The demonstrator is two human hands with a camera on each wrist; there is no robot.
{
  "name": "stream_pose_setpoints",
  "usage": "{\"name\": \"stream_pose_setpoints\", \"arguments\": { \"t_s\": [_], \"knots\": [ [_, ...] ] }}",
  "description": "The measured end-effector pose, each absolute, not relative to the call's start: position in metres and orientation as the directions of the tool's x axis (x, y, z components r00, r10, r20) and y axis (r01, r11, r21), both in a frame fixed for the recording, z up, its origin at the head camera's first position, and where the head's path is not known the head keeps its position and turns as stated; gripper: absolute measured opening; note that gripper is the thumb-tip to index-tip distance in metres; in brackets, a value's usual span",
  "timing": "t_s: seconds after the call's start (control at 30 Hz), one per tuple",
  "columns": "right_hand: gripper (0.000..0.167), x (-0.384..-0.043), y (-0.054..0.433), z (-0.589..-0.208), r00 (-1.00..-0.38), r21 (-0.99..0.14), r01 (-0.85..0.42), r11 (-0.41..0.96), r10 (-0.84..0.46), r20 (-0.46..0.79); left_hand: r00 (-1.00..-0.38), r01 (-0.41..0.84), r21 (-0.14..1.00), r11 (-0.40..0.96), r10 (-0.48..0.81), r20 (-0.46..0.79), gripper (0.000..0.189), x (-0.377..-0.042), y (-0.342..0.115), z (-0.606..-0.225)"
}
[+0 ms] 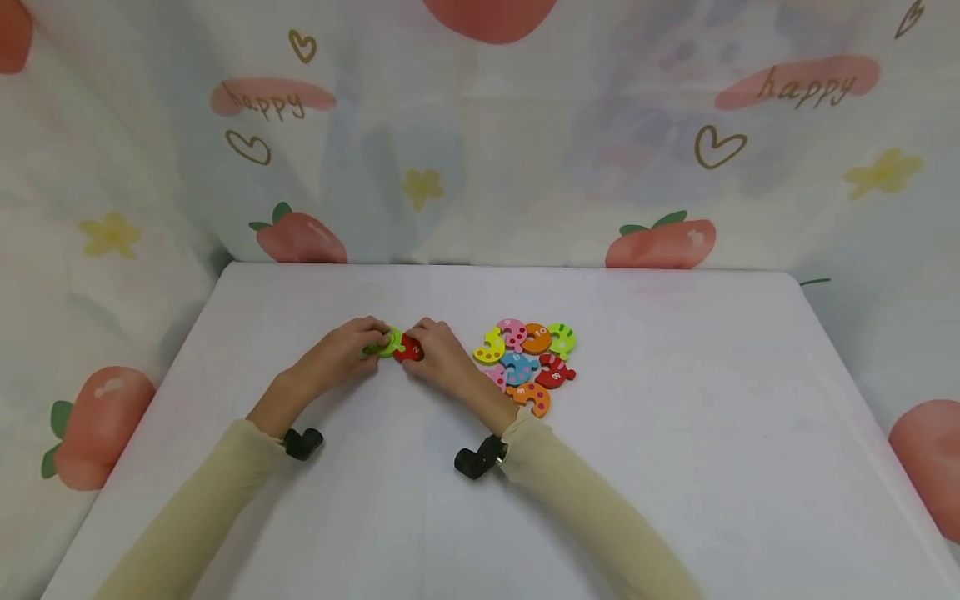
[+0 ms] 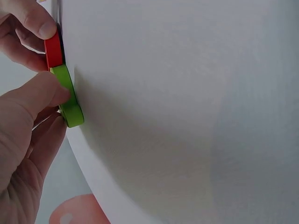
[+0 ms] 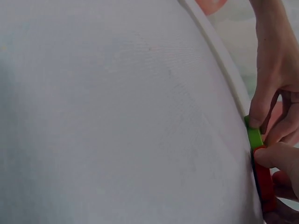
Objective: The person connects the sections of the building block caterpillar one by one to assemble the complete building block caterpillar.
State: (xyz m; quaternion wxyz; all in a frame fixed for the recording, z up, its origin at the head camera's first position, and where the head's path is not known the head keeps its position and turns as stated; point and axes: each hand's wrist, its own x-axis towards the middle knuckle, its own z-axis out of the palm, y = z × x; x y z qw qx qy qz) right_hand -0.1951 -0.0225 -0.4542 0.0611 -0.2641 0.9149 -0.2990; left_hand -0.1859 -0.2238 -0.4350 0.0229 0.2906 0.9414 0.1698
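Observation:
Left of the table's middle, my left hand (image 1: 347, 352) pinches a green puzzle piece (image 1: 391, 342) between thumb and fingers. My right hand (image 1: 444, 357) holds a red puzzle piece (image 1: 408, 348) marked with a 2. Both pieces lie on the white table and touch each other end to end. In the left wrist view, the green piece (image 2: 71, 100) shows its thick edge, with the red piece (image 2: 53, 50) against its far end. The right wrist view has the red piece (image 3: 264, 182) under my right thumb and the green piece (image 3: 253, 135) under the left one.
Several coloured number pieces lie clustered right of my right hand, among them a blue one (image 1: 517, 367), a yellow one (image 1: 490, 347) and an orange one (image 1: 529, 398). My right forearm passes close to them. A patterned cloth (image 1: 510, 167) hangs behind the white table (image 1: 712, 433).

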Motion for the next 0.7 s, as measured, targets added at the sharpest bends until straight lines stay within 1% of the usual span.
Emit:
{"name": "stream_pose_setpoints", "arguments": {
  "t_s": [0.13, 0.37, 0.53, 0.7],
  "knots": [
    [0.04, -0.196, -0.024, -0.451, -0.851, -0.554, -0.457, 0.696, -0.523, 0.045, -0.823, 0.549, 0.345, 0.761, 0.563, 0.069, 0.026, -0.187, -0.224, -0.435],
    [0.04, -0.194, -0.025, -0.442, -0.856, -0.551, -0.425, 0.718, -0.517, -0.015, -0.807, 0.574, 0.35, 0.741, 0.583, 0.09, 0.027, -0.189, -0.227, -0.437],
    [0.039, -0.194, -0.026, -0.44, -0.863, -0.535, -0.406, 0.741, -0.504, -0.043, -0.806, 0.574, 0.338, 0.746, 0.587, 0.074, 0.028, -0.19, -0.227, -0.438],
    [0.04, -0.193, -0.029, -0.442, -0.874, -0.496, -0.399, 0.771, -0.484, -0.048, -0.816, 0.553, 0.354, 0.754, 0.577, 0.045, 0.029, -0.19, -0.227, -0.436]
  ]
}}
